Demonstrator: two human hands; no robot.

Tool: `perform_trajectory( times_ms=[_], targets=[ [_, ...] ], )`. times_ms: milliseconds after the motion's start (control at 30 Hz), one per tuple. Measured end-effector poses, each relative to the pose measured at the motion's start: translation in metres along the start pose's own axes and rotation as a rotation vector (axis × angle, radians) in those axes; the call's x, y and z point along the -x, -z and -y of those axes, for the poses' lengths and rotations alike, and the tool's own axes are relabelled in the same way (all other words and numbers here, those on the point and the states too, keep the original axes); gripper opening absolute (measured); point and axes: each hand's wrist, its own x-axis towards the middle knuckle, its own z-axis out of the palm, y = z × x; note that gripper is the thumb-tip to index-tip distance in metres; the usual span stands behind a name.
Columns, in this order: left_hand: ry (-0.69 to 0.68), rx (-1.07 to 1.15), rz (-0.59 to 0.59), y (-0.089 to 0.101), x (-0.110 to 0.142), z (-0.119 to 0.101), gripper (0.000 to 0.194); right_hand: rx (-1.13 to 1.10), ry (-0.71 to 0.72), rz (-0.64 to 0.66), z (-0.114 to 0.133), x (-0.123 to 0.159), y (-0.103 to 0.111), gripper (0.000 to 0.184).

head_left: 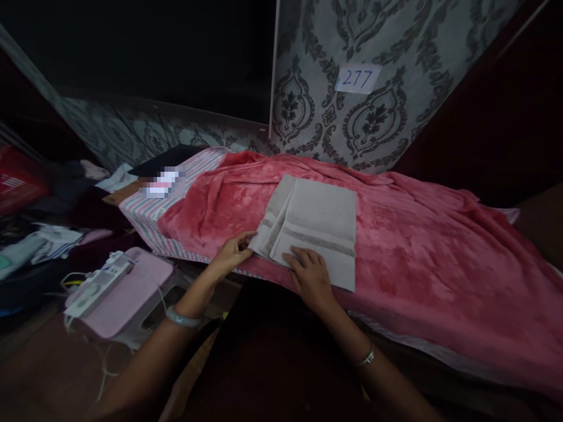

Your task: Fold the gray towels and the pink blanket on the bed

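Note:
A grey folded towel (316, 223) with a darker stripe lies on a pink blanket (417, 246) that covers a table. My left hand (231, 253) pinches the towel's near left corner, thumb on top. My right hand (310, 275) lies flat on the towel's near edge with its fingers stretched out. A bangle sits on my left wrist and a thin bracelet on my right.
A pink stool (127, 293) with a white power strip (99, 284) and cords stands at the left. Clothes (48, 243) lie heaped further left. A patterned wall bears a paper label reading 277 (357, 78). A striped cloth (149, 211) shows under the blanket.

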Motion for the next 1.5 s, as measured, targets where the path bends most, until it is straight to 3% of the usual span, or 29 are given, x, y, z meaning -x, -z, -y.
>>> perform_trajectory(
  times_ms=[200, 500, 733, 867, 1033, 1200, 1367, 1500],
  targets=[
    [0.207, 0.086, 0.027, -0.003, -0.001, -0.007, 0.071, 0.017, -0.007, -0.02, 0.003, 0.0, -0.002, 0.042],
    [0.208, 0.196, -0.055, -0.008, 0.0, -0.007, 0.062, 0.0, -0.01, -0.017, 0.004, 0.001, -0.001, 0.045],
    [0.231, 0.135, 0.057, -0.012, 0.006, -0.015, 0.104, 0.003, -0.061, 0.002, 0.015, -0.01, -0.006, 0.048],
    [0.269, 0.214, 0.008, -0.02, 0.001, -0.015, 0.121, -0.006, -0.068, 0.003, 0.02, -0.018, -0.009, 0.051],
    [0.215, 0.337, -0.103, -0.031, -0.006, -0.023, 0.117, -0.003, -0.117, -0.007, 0.02, -0.027, -0.011, 0.057],
    [0.184, 0.37, -0.106, -0.034, -0.007, -0.029, 0.111, 0.029, -0.105, -0.004, 0.015, -0.036, -0.006, 0.05],
    [0.278, 0.49, -0.071, -0.028, -0.008, -0.03, 0.097, -0.013, -0.032, -0.045, 0.005, -0.038, 0.016, 0.045],
    [0.338, 0.604, -0.046, -0.025, -0.011, -0.031, 0.074, -0.142, 0.008, -0.142, -0.018, -0.017, 0.04, 0.054]
  ],
)
